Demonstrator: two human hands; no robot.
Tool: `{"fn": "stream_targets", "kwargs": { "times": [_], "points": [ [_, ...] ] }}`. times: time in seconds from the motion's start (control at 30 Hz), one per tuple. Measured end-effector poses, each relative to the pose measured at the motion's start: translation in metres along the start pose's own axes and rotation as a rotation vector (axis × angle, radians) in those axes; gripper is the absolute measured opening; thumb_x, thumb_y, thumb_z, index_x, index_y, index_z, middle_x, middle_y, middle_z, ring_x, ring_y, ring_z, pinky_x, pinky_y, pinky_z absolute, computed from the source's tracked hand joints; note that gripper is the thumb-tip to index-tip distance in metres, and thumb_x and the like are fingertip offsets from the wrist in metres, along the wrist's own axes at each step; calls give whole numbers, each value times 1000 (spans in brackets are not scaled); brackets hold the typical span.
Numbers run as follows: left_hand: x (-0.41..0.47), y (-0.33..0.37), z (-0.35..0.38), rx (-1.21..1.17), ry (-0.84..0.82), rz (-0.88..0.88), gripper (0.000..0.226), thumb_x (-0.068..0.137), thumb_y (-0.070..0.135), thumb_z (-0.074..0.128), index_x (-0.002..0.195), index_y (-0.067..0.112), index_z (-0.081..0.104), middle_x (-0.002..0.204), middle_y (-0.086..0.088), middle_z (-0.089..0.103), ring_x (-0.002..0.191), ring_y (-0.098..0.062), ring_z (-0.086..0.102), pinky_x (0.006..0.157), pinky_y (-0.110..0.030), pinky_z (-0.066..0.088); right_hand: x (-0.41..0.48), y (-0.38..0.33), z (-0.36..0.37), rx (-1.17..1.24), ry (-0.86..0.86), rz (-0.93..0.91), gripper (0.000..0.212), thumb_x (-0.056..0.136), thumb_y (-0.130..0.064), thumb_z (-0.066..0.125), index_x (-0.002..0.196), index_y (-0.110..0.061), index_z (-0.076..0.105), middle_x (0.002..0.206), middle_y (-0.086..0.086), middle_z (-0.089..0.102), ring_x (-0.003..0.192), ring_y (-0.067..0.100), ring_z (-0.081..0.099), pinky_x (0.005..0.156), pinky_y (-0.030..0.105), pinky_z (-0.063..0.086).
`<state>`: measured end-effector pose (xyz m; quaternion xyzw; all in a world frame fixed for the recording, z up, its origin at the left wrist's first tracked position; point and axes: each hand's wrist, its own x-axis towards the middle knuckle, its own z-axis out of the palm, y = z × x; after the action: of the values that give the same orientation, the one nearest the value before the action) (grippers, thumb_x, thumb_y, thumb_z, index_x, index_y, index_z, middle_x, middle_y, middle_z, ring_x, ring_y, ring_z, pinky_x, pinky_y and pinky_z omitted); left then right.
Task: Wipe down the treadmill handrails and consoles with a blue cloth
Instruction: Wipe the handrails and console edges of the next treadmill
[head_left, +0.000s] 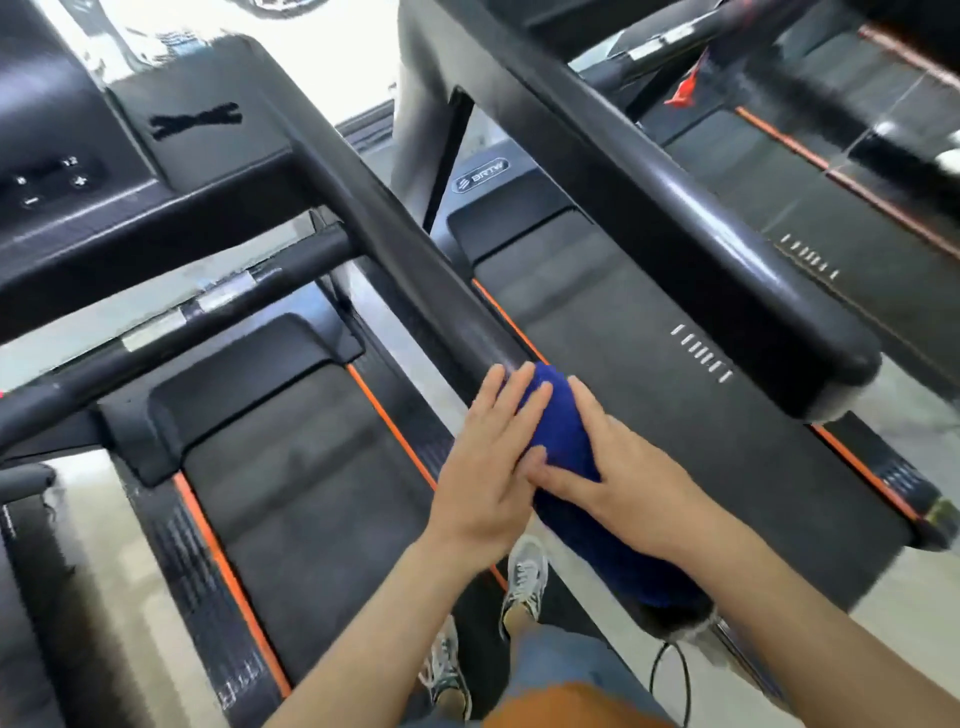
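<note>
Both your bare arms reach forward. Your left hand (488, 467) lies flat, palm down, fingers straight and a little spread. Your right hand (623, 467) lies palm down just beside it, its thumb stretched across toward your left hand.

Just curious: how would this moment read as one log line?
phase: wiping | blue cloth on handrail | left hand, right hand flat on cloth
</note>
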<state>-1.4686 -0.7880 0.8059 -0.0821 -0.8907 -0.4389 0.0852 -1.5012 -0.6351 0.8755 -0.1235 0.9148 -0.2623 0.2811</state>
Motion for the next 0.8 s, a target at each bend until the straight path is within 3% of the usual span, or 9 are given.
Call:
{"fn": "stream_targets", "kwargs": {
  "times": [0.07, 0.13, 0.2, 0.3, 0.37, 0.43, 0.53, 0.63, 0.8],
  "points": [
    [-11, 1, -12, -92, 3, -81, 68, 75, -8, 37, 139, 14, 49, 154, 8, 30, 147, -10, 17, 119, -25, 14, -1, -12, 15, -308, 107, 119, 113, 75, -68, 63, 152, -19, -3, 138, 6, 45, 117, 24, 55, 87, 35, 46],
    [-15, 2, -19, -112, 70, -188, 72, 70, -7, 34, 135, 14, 54, 150, 12, 31, 142, -6, 24, 117, -18, 15, 26, -30, 28, -450, 250, 180, 113, 72, -61, 70, 149, -8, 7, 131, 11, 49, 112, 27, 57, 82, 35, 47],
    [-17, 0, -27, -43, 111, -248, 72, 70, -6, 37, 138, 15, 51, 149, 10, 30, 137, -4, 27, 114, -13, 15, 63, -52, 37, -477, 408, 155, 96, 79, -51, 66, 146, -5, 16, 127, 12, 51, 106, 28, 60, 76, 36, 48],
    [-10, -4, -37, -28, 97, -278, 76, 67, -8, 41, 141, 10, 43, 148, -4, 40, 138, -21, 34, 117, -30, 24, 102, -79, 35, -503, 487, 97, 71, 89, -29, 54, 145, -5, 18, 126, 15, 51, 102, 31, 61, 68, 36, 42],
    [-3, 0, -43, 20, 100, -279, 76, 72, -11, 43, 145, 9, 39, 153, -6, 35, 143, -20, 26, 114, -12, 12, 99, -76, 33, -459, 446, 78, 81, 86, -39, 58, 147, -10, 14, 126, 14, 50, 103, 32, 60, 67, 36, 38],
    [3, 10, -43, 98, 85, -197, 67, 80, -6, 45, 145, 11, 40, 155, -5, 31, 143, -16, 22, 108, -4, 5, 69, -56, 34, -396, 421, 91, 89, 81, -50, 62, 148, -16, 14, 123, 12, 51, 101, 31, 60, 68, 36, 39],
    [3, 28, -26, 267, -68, 24, 48, 86, 10, 43, 132, 9, 56, 147, -12, 43, 136, -25, 37, 113, -21, 19, -1, -10, 45, -413, 420, 167, 89, 77, -61, 60, 146, -22, 19, 117, 5, 54, 98, 27, 61, 69, 36, 45],
    [-13, 40, 2, 438, -272, 307, 49, 85, 17, 39, 128, 13, 60, 139, -11, 54, 131, -29, 46, 112, -37, 27, -62, 25, 45, -242, 383, 254, 89, 68, -67, 66, 140, -33, 26, 111, -5, 57, 94, 20, 62, 68, 33, 48],
    [-13, 38, 10, 520, -319, 430, 45, 91, 26, 40, 133, 18, 56, 139, -3, 54, 133, -21, 45, 114, -34, 21, -62, 37, 24, -37, 179, 231, 76, 59, -65, 74, 121, -33, 44, 106, -17, 61, 93, 9, 60, 80, 32, 51]
  ]
}}
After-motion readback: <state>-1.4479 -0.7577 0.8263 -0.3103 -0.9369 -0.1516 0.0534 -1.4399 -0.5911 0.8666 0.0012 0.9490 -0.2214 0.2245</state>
